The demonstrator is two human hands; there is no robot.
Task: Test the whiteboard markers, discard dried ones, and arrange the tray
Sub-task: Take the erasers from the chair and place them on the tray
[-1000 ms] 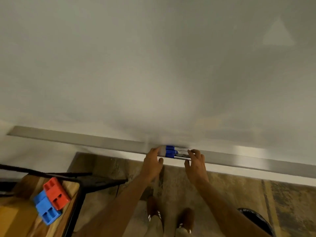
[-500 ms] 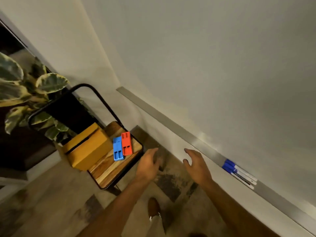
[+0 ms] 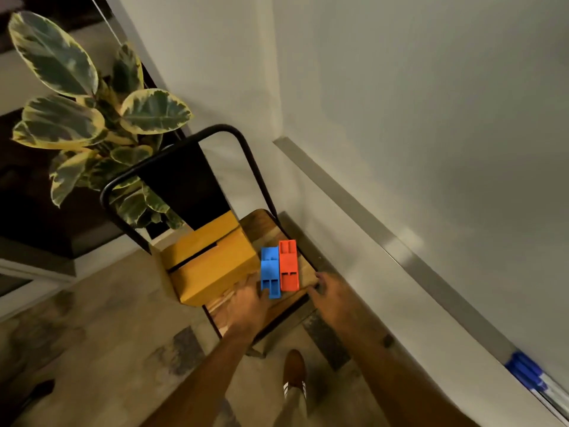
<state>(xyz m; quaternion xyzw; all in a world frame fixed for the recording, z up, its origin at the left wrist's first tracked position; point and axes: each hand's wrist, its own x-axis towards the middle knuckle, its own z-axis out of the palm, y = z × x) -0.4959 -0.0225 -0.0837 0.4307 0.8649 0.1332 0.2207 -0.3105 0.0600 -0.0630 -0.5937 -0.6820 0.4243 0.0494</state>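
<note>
1. Reaching over the chair seat (image 3: 303,282), your left hand (image 3: 246,306) touched the blue holder (image 3: 270,271) at the seat's front edge, fingers loosely spread, gripping nothing.
2. Your right hand (image 3: 328,291) hovered just beside the red holder (image 3: 288,266), fingers relaxed.
3. The blue markers (image 3: 528,374) lay on the whiteboard ledge (image 3: 400,241), well apart.
4. The holders looked like light, stiff, slippery plastic; best pinched across the long sides.

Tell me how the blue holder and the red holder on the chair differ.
The blue holder is blue; the red holder is red. The blue one lies nearer the yellow box, the red one nearer the wall. The left hand reaches the blue one's near end; the right hand is apart from the red one. Both lie flat, side by side, on the chair seat.
</note>
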